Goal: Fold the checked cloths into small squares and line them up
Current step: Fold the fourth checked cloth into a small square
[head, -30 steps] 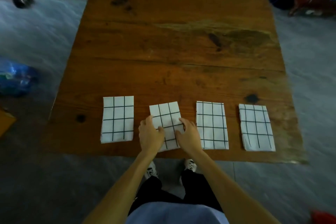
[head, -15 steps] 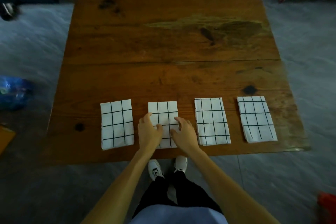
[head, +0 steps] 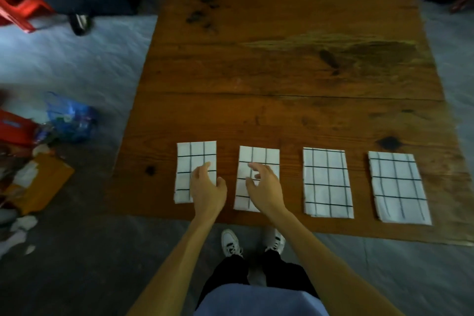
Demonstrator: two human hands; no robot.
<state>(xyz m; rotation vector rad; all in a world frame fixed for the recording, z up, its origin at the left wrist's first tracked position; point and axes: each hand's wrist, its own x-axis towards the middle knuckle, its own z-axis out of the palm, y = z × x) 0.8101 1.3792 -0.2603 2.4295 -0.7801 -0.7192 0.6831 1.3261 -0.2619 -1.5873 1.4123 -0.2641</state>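
Lying in a row along the near edge of the table (head: 282,59): four folded checked cloths (head: 196,159) (head: 259,159) (head: 325,182) (head: 398,187). Hovering there: two hands (head: 209,192) (head: 266,190).

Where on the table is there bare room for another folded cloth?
The whole far part of the table beyond the cloth row is bare. The near edge is crowded: four cloths, with the left hand over the leftmost cloth and the right hand over the second cloth.

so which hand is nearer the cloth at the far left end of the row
Left. The left hand overlaps the far-left cloth; the right hand is over the second cloth, one place along.
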